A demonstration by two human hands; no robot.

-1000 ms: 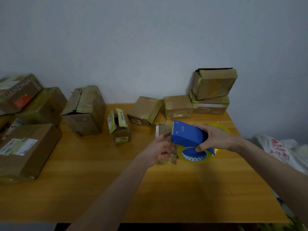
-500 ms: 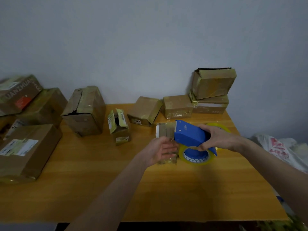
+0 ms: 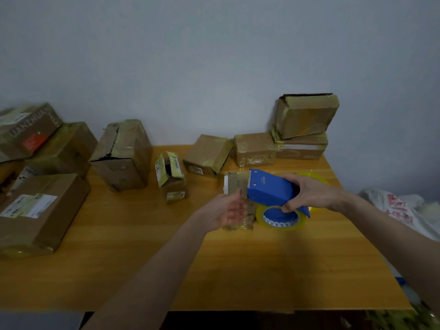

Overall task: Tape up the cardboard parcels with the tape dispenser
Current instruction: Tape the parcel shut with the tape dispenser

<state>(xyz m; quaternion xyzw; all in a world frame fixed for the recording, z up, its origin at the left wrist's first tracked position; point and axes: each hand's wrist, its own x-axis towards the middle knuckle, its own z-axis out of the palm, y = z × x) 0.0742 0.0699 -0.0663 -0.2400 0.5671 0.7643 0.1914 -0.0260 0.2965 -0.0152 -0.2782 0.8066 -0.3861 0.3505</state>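
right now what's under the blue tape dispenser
Its yellowish tape roll, beside the small parcel. The right hand grips the dispenser; the table beneath the roll is covered.

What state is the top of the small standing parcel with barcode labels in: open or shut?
Open. The small parcel has two labelled flaps standing apart, a dark gap between them.
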